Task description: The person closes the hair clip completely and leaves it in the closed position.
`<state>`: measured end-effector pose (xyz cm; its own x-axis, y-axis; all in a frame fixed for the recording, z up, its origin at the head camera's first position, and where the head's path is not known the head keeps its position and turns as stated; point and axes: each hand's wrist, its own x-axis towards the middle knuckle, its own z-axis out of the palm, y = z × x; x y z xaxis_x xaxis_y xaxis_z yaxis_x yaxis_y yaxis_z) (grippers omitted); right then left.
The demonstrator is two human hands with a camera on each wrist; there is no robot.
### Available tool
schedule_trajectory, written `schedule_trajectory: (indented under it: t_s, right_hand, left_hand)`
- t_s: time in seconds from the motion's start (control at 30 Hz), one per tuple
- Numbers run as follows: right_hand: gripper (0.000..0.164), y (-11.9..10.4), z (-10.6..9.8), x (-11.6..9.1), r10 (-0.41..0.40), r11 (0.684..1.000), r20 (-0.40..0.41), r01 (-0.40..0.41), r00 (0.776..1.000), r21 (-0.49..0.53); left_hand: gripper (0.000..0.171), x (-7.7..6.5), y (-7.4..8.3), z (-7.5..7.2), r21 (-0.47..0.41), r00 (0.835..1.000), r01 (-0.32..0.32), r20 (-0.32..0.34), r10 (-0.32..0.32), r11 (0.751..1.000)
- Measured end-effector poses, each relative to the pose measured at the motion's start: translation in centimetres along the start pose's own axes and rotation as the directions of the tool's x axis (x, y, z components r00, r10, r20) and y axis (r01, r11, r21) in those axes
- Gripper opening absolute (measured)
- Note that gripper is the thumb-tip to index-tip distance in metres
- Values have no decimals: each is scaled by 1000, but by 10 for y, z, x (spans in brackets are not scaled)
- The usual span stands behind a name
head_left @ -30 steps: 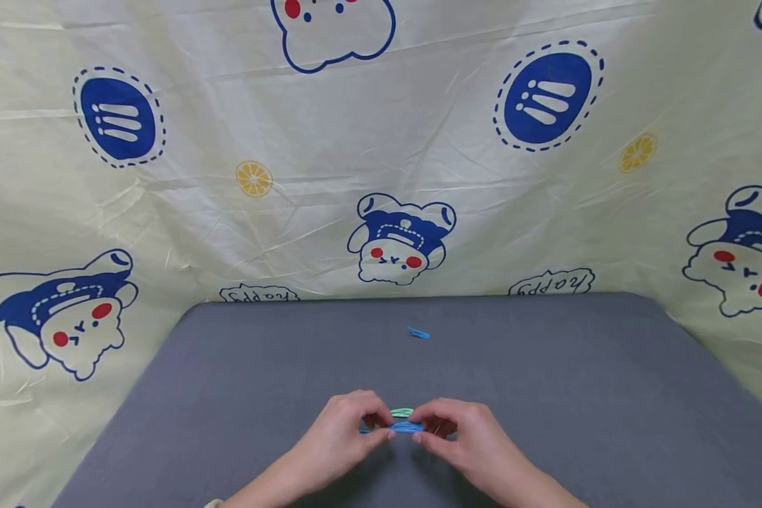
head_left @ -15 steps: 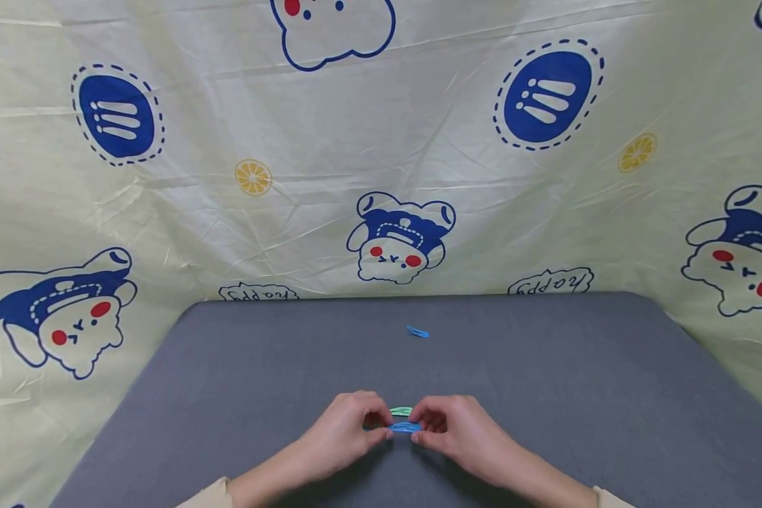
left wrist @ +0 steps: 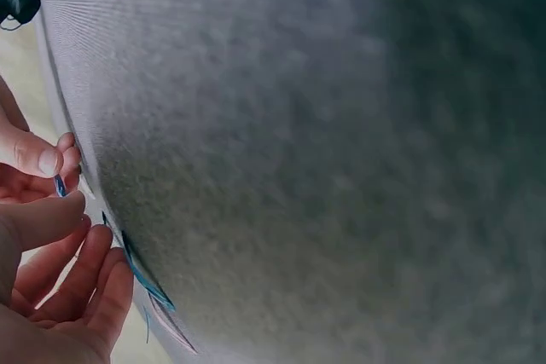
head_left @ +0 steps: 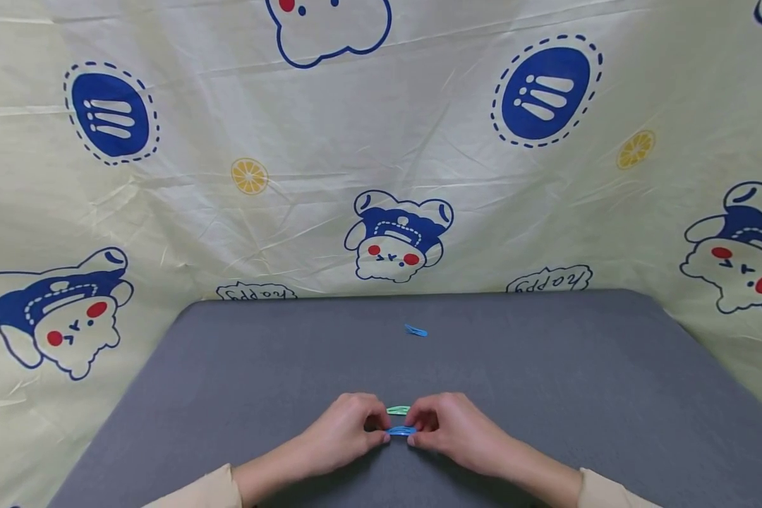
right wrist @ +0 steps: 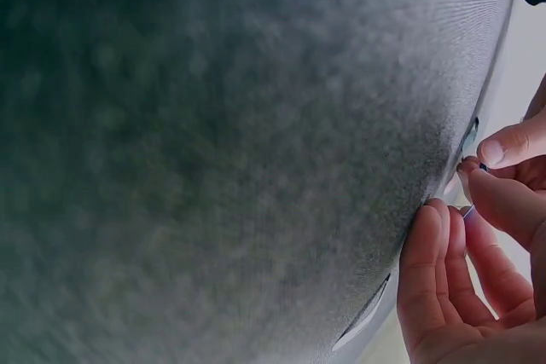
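On grey table [head_left: 228, 381], both hands pinch blue clip [head_left: 401, 430]: left hand [head_left: 346, 434], right hand [head_left: 457, 430]. Green clip [head_left: 398, 410] just behind; second blue clip [head_left: 415, 330] farther back. Cartoon-print sheet [head_left: 381, 141] beyond table.

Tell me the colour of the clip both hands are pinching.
Blue clip; the head view shows it best.

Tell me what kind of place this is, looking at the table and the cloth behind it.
Probably a makeshift home recording corner, not a workshop. A cartoon-printed sheet hangs as a backdrop behind a grey cloth-covered table. On it are only small hair clips: one blue hair clip pinched between the left hand and the right hand.
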<state>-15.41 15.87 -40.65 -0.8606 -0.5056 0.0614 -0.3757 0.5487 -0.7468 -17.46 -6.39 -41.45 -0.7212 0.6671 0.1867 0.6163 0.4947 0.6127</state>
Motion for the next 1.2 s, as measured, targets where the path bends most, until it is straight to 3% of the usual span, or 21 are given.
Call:
schedule_trajectory:
  t_s: [0.47,1.2]
  right_hand:
    - [13,6,3,6,22,1000,24,-22,999,10]
    - [14,7,3,8,23,1000,19,-23,1000,-14]
  left_hand:
    - [13,3,-9,1,7,999,7,35,-8,1000]
    - [9,-1,-15,5,-12,1000,13,-17,-14,1000]
